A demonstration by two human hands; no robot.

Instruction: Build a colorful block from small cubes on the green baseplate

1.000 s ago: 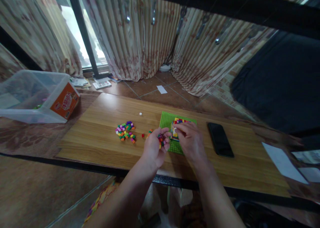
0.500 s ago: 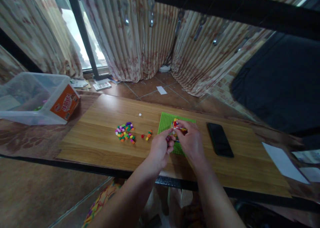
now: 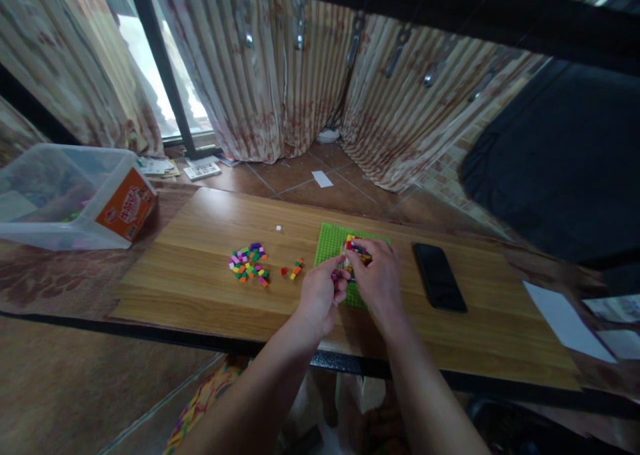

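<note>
A green studded baseplate (image 3: 329, 239) lies on the wooden board, with a cluster of colourful toy bricks (image 3: 349, 243) built up on it, red and yellow showing. My left hand (image 3: 320, 292) is at the plate's left edge, fingers curled around small purplish toy bricks (image 3: 335, 276). My right hand (image 3: 380, 275) reaches over the plate and covers much of the cluster. Its thumb and forefinger pinch near the left fingertips, where a small white brick (image 3: 346, 260) shows. Both hands almost touch there.
Left of the plate lie a pile of loose bricks (image 3: 249, 265), a few orange and green bricks (image 3: 297, 267), a red brick (image 3: 283, 271) and a lone white brick (image 3: 279, 228). A black phone (image 3: 440, 278) rests to the right. A clear plastic bin (image 3: 65, 235) stands far left.
The right hand's fingers have shifted slightly and bent closer to the left fingertips. The view has moved a little; the loose bricks lie as before.
</note>
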